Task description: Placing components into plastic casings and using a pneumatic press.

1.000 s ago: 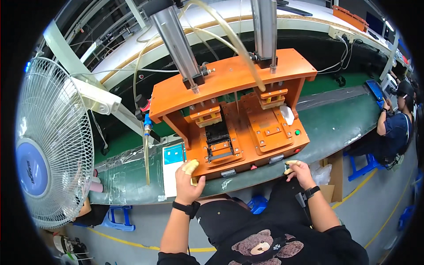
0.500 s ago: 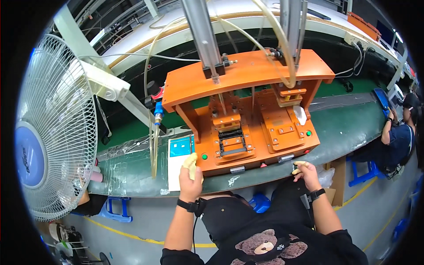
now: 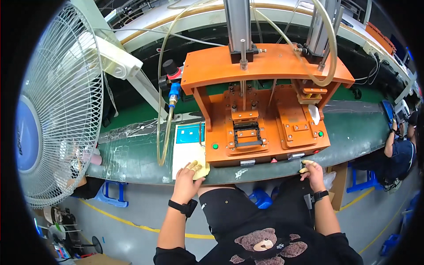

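Note:
My left hand (image 3: 186, 180) lies at the front edge of the green bench, its fingers in pale yellow finger cots stretched over a yellow cloth (image 3: 204, 168) beside the orange press (image 3: 260, 66). Beneath is a white sheet (image 3: 180, 155) with a teal rectangular piece (image 3: 187, 134) at its far end. My right hand (image 3: 314, 173) is pinched at the bench edge, right of the press's front. A small dark piece (image 3: 303, 166) shows at its fingertips; its kind is too small to tell. In the press's left station sits a black frame (image 3: 247, 134).
A large white fan (image 3: 59, 106) stands at the left. Clear hoses (image 3: 164, 145) hang beside the blue air fitting (image 3: 175, 94). Green buttons (image 3: 215, 146) sit on the press's base. At the far right another person (image 3: 402, 152) sits at the bench. A cardboard box (image 3: 338, 185) stands below the bench's edge.
The view has shifted, so the press appears farther right. My left hand has moved back toward the bench edge, uncovering more of the yellow cloth. My right hand keeps its pinch near the press.

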Action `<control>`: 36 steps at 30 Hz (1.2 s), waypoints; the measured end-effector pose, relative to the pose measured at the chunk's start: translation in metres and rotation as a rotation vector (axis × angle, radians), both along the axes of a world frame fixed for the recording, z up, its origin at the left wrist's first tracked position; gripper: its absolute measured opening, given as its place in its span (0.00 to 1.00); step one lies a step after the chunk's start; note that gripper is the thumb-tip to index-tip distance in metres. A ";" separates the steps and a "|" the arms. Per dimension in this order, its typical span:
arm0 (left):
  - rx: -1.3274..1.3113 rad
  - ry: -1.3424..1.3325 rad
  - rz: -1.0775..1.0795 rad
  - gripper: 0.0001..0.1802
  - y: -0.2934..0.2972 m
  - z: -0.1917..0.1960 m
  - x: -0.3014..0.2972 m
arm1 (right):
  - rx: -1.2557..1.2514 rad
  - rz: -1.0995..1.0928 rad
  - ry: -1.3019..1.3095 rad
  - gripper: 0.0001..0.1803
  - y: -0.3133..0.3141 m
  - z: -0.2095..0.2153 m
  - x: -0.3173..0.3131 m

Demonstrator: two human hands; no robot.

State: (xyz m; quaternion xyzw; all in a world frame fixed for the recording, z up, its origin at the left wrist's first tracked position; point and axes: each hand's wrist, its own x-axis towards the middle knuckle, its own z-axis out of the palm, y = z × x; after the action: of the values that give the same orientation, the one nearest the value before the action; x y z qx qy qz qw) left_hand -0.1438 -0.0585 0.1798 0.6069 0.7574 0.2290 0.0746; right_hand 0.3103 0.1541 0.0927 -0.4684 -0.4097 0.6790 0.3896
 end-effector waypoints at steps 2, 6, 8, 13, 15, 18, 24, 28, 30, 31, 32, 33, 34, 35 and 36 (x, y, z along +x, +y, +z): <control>0.121 -0.007 -0.023 0.17 -0.003 0.001 -0.003 | -0.001 -0.008 -0.010 0.13 0.001 0.000 0.000; 0.240 -0.206 0.314 0.09 -0.009 0.005 -0.006 | 0.003 -0.016 -0.017 0.13 0.000 0.001 0.000; 0.303 -0.090 0.343 0.07 -0.021 0.013 0.000 | -0.015 0.002 -0.023 0.13 -0.003 0.001 0.004; 0.317 0.092 0.217 0.08 -0.061 0.028 0.026 | -0.050 0.005 -0.038 0.14 -0.030 0.025 -0.021; 0.310 -0.060 0.169 0.08 -0.080 0.032 0.046 | -0.016 0.230 0.037 0.15 -0.058 0.045 -0.042; 0.336 -0.357 0.070 0.10 -0.091 0.031 0.091 | -0.225 0.602 0.254 0.23 -0.099 0.061 -0.092; 0.160 -0.521 -0.351 0.14 -0.087 0.023 0.167 | -0.692 0.824 0.508 0.21 -0.154 0.068 -0.184; 0.144 -0.635 -0.365 0.17 -0.093 0.031 0.173 | -0.725 0.722 0.435 0.15 -0.166 0.073 -0.178; 0.174 -0.627 -0.377 0.19 -0.096 0.034 0.166 | -0.556 0.709 0.450 0.12 -0.164 0.073 -0.176; 0.220 -0.560 -0.244 0.19 -0.098 0.033 0.164 | -0.429 0.753 0.426 0.13 -0.163 0.076 -0.175; 0.265 -0.489 -0.112 0.20 -0.097 0.035 0.162 | -0.426 0.756 0.426 0.13 -0.164 0.079 -0.174; 0.383 -0.414 -0.013 0.20 -0.090 0.035 0.161 | -0.100 0.788 0.274 0.12 -0.165 0.082 -0.173; 0.449 -0.321 0.029 0.21 -0.081 0.036 0.159 | 0.227 0.801 0.117 0.11 -0.166 0.088 -0.171; 0.472 -0.353 0.052 0.20 -0.073 0.039 0.159 | 0.539 0.765 0.025 0.11 -0.162 0.110 -0.168; 0.495 -0.387 0.072 0.20 -0.067 0.041 0.159 | 0.633 0.755 -0.010 0.11 -0.160 0.118 -0.164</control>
State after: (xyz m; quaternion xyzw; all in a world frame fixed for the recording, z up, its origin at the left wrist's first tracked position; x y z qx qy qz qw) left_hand 0.0156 -0.1258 0.2209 0.5244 0.6716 0.5201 0.0591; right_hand 0.1459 -0.0057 0.2108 -0.1492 -0.7388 0.6128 0.2376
